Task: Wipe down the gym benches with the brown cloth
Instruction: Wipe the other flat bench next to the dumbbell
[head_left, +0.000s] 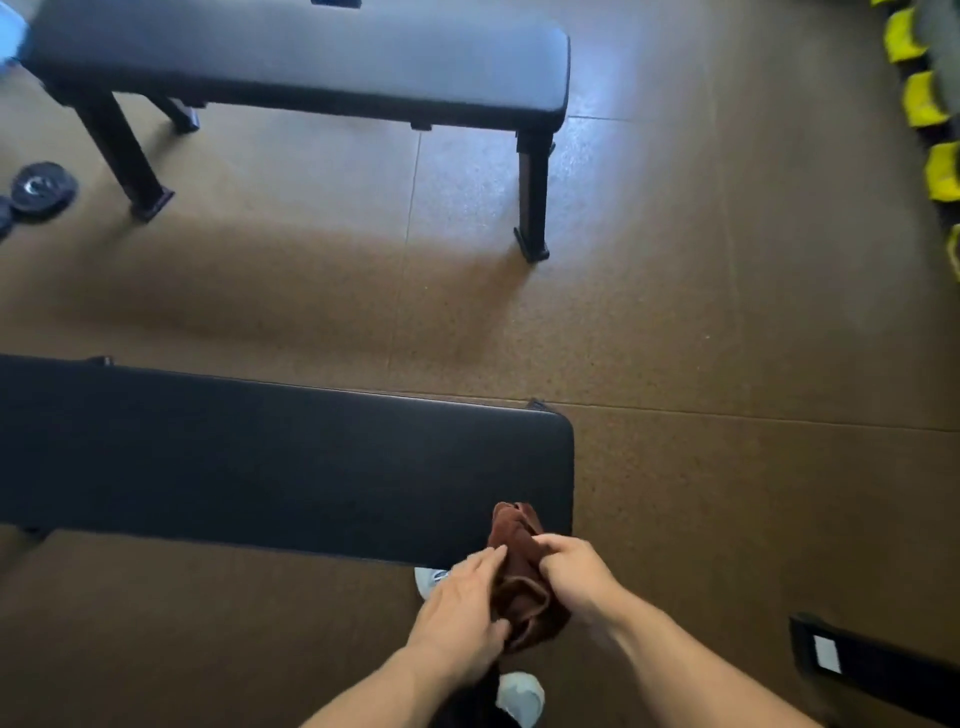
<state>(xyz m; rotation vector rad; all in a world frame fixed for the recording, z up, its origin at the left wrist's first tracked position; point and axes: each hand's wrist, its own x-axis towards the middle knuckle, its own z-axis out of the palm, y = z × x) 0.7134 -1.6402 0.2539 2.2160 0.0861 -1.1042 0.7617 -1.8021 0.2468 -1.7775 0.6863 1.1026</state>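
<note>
Brown cloth (522, 577) bunched between both hands, held above near-right corner of near bench (270, 462). Right hand (574, 577) grips cloth's right edge, fingers curled round it. Left hand (462, 608) lies against cloth's left side, fingers nearly straight, thumb tucked into fold. Far bench (311, 57) stands well apart across floor (727, 338). Weight plate (41, 189) lies at far left. Pale shoe (519, 693) below hands.
</note>
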